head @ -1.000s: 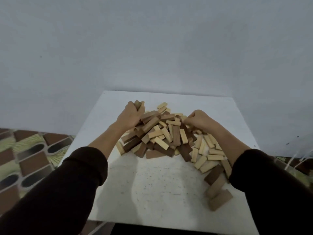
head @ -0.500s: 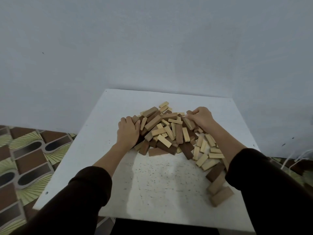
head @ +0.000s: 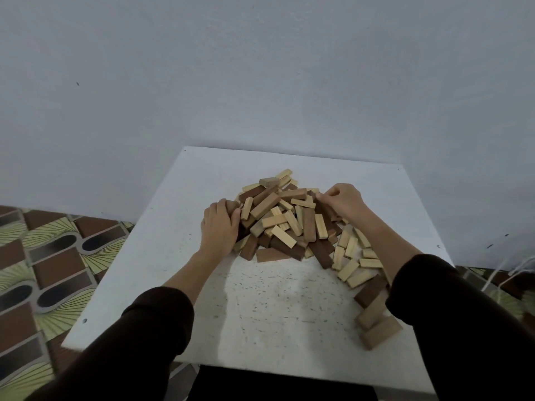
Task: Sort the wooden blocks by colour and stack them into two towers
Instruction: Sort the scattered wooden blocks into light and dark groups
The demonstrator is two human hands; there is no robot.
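Head view: heap (head: 278, 221) of pale, brown blocks; left hand (head: 218, 230) grips brown block (head: 232, 206); right hand (head: 343, 202) curled, hold unclear.

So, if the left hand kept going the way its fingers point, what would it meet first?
The left hand points away from the person, into the pile. First in line is the dark block it seems to grip at the pile's left edge, with more blocks close behind. Depth is unclear.

Bare table (head: 275, 299) in front, block pile (head: 283, 221) filling the middle, loose blocks (head: 373, 319) along right edge, wall (head: 260, 82) behind
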